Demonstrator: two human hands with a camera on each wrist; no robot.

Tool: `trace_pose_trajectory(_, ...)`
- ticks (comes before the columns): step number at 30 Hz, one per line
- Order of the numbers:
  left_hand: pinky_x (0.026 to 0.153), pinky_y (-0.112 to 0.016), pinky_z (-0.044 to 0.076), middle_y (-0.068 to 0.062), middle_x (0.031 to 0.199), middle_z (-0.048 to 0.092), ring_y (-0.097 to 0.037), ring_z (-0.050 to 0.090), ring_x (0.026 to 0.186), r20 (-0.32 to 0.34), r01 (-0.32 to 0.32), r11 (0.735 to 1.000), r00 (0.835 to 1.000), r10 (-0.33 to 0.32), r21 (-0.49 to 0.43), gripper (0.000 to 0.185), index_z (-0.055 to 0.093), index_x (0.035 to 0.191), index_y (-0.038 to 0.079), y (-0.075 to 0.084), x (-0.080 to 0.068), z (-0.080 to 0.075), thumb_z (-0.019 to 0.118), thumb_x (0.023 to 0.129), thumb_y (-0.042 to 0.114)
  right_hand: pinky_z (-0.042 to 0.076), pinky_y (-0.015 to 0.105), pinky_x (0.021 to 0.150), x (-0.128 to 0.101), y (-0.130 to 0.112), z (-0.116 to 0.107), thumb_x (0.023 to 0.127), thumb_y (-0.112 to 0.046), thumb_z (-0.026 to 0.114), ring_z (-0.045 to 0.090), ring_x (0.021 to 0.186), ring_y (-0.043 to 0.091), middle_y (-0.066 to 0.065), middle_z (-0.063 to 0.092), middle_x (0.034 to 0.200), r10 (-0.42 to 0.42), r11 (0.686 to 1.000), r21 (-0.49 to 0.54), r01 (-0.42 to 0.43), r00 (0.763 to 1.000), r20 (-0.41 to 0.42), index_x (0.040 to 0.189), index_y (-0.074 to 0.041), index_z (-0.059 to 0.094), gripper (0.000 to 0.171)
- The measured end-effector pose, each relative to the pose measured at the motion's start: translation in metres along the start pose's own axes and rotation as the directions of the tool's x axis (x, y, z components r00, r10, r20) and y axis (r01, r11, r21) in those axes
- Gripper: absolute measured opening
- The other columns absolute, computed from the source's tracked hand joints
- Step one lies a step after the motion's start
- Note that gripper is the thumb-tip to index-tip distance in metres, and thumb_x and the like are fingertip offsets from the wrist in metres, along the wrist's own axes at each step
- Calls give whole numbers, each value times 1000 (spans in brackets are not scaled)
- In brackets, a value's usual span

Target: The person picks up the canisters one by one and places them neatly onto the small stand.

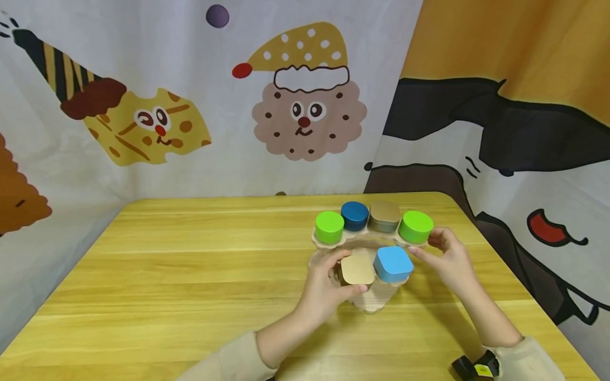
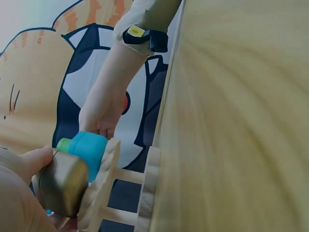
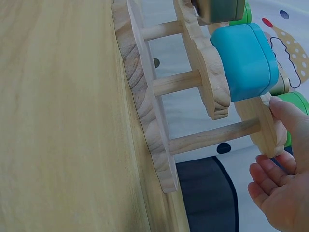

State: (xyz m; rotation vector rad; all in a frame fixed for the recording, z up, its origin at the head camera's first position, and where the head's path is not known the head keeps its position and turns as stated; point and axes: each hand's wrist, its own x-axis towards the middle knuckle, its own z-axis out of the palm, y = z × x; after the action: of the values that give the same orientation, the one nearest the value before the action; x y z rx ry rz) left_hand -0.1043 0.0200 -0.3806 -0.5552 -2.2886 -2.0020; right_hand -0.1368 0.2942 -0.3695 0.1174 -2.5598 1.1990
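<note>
Between the left hand's (image 1: 329, 288) thumb and fingers sits a gold tin (image 1: 357, 270), pinched on the wooden rack (image 1: 376, 304). Beside it the right hand (image 1: 450, 259), fingers relaxed, touches the rack's upper shelf, seemingly steadying it.

Perhaps playroom, cartoon curtains (image 1: 295, 106), wooden table (image 1: 190, 275)

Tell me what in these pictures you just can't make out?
- Wooden rack: in the head view, the tins and both hands cover most of it.
- Gold tin: the left hand hides its sides there; in the left wrist view it is blurred.
- Right hand: the right wrist view cuts it off at the edge, so its grip is unclear.
</note>
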Motion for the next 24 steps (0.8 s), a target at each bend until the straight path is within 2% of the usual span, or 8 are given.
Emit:
trace_pose_trajectory(9,94,-37,41,-4,119,57,-19,46,108,-44,26,1000,999,-26,6,63,59,125,2,-5,5,5,87,69,9,37,15,83,0,1,0,84,-24,76,49,106,24,16,54,117,3,1000,-4,-3,1000,-2,120,7,49,54)
trace_pose_trajectory(16,102,-35,37,-5,129,54,-20,46,122,-61,55,997,996,-58,-52,65,57,128,5,-4,7,10,86,70,7,37,14,83,0,1,1,84,-22,76,49,104,23,16,54,116,-3,1000,-4,3,1000,-8,119,7,49,53)
trace_pose_trajectory(24,104,-35,34,-5,134,50,-22,42,127,-74,78,993,994,-84,-83,66,55,132,7,-5,8,12,84,72,7,37,15,84,0,2,2,85,-21,76,50,105,27,17,54,115,-12,1000,7,12,1000,-6,118,8,49,52)
